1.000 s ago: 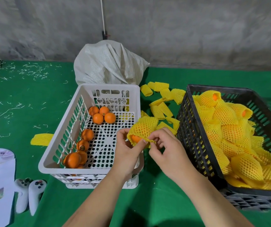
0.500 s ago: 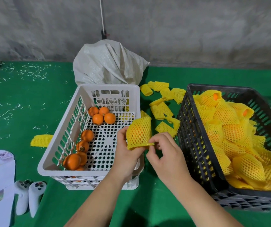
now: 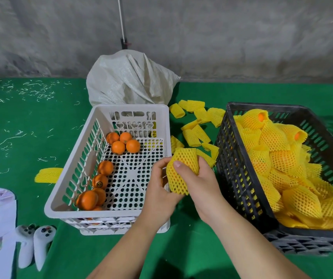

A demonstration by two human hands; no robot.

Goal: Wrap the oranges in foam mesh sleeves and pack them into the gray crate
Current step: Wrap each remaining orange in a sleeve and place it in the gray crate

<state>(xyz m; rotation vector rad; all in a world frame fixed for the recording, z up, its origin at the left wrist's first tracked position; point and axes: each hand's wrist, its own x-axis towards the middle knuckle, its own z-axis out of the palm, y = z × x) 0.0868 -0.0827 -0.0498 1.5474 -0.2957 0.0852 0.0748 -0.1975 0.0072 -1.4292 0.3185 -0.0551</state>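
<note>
Both hands are on one sleeved orange (image 3: 182, 171), held just above the near right corner of the white crate (image 3: 72, 195). The left hand (image 3: 159, 190) cups it from below, fingers curled round; the right hand (image 3: 198, 179) clamps the yellow mesh, thumb on top. Bare oranges (image 3: 125, 142) sit in the white crate, and wrapped ones fill the gray crate (image 3: 240, 178) to the right.

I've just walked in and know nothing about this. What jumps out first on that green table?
The dark crate on the right, heaped with oranges in bright yellow foam mesh. In the middle, the left hand and right hand grip one sleeved orange between them. On the left, a white basket holds a few bare oranges.
</note>
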